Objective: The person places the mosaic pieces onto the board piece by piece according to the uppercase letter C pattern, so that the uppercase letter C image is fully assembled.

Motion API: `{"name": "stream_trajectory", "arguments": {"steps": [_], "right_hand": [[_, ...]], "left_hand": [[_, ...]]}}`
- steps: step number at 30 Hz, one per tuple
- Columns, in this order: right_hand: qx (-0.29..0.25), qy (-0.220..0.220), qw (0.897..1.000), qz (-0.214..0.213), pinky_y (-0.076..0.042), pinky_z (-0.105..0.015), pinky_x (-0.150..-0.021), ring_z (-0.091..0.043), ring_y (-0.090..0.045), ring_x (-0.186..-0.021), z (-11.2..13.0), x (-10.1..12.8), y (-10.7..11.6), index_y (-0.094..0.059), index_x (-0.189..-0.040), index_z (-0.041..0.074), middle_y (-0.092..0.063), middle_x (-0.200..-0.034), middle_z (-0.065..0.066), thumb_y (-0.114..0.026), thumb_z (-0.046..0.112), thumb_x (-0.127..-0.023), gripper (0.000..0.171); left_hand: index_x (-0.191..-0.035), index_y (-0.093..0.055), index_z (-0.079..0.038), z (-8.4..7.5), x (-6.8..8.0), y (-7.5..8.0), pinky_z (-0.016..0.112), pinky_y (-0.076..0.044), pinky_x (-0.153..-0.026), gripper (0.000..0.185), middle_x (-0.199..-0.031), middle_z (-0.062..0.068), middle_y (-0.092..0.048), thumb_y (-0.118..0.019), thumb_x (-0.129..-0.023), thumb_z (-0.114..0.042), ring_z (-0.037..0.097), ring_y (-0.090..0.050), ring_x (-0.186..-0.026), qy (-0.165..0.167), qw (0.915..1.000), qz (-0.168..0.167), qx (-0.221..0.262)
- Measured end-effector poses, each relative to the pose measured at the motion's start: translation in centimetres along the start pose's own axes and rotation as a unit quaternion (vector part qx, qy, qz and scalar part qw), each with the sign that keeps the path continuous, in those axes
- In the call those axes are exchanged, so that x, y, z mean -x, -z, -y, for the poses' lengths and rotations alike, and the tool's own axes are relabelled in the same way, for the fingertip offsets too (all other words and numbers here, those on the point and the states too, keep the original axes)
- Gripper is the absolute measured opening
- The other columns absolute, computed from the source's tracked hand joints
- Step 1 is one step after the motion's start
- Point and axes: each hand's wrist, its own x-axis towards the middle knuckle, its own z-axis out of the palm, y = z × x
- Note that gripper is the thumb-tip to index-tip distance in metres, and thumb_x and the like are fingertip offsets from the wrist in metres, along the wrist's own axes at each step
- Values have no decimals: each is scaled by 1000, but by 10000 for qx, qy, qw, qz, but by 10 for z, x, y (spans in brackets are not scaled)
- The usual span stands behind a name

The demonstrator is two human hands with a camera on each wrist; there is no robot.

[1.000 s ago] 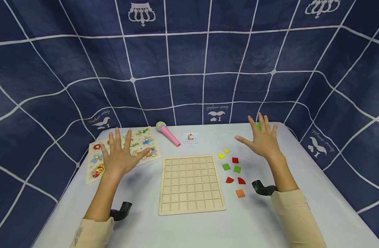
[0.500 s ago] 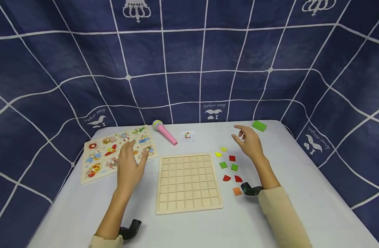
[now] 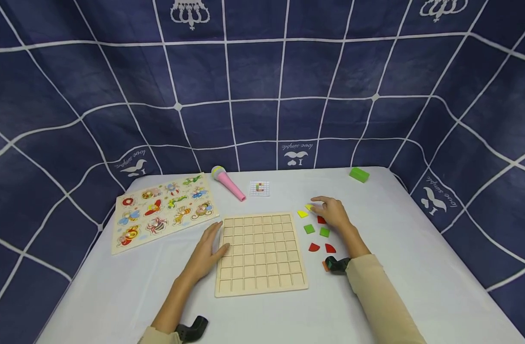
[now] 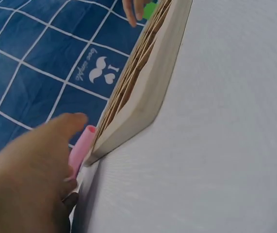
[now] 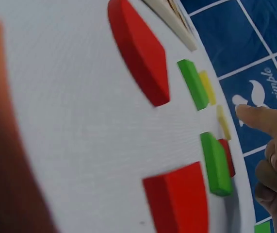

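A square wooden grid board lies flat in the middle of the table. My left hand is at its left edge, fingers loosely extended, thumb over the rim; whether it touches is unclear. In the left wrist view the hand is beside the board's side. My right hand reaches over the small tiles, thumb and index apart around a yellow tile. A second yellow tile lies beside it. The right wrist view shows one extended finger above a yellow tile, the other fingers bent.
Around the right hand lie green tiles, a partly covered red square, red quarter-circles and an orange tile. Farther back are an insect puzzle board, pink toy microphone, pattern card and green block.
Both hands were raised with fingers spread. The left hand has come down to the grid board's left edge, and the right hand has lowered to the yellow tiles.
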Motion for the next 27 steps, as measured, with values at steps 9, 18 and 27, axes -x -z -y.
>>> {"name": "stream_trajectory", "arguments": {"steps": [9,18,27], "right_hand": [[147,-290,9990,299,-30,-27,-46,-15,-35,-50,-4,-4,-8,-69,-106,9,-41,-52,0,-72,23,-80,30],[706,-864,9937,40,-46,-33,-59,-22,-54,-71,-7,-1,-3,-69,-105,9,-65,-91,-14,-73,33,-79,35],[614,-570,9964,-92,-42,-31,-55,-20,-50,-65,-12,4,0,-71,-101,9,-63,-79,-9,-74,34,-78,34]], "left_hand": [[-144,-26,-2,9,4,-7,48,-27,-106,73,-146,16,-29,-56,-90,-41,35,-30,-131,29,9959,153,-892],[-144,-28,-3,8,5,-8,47,-26,-107,70,-146,14,-31,-53,-92,-43,32,-29,-133,25,9944,194,-1042],[-144,-29,-3,10,5,-7,48,-27,-106,70,-145,15,-32,-53,-92,-42,34,-31,-132,-36,9948,166,-1004]]}}
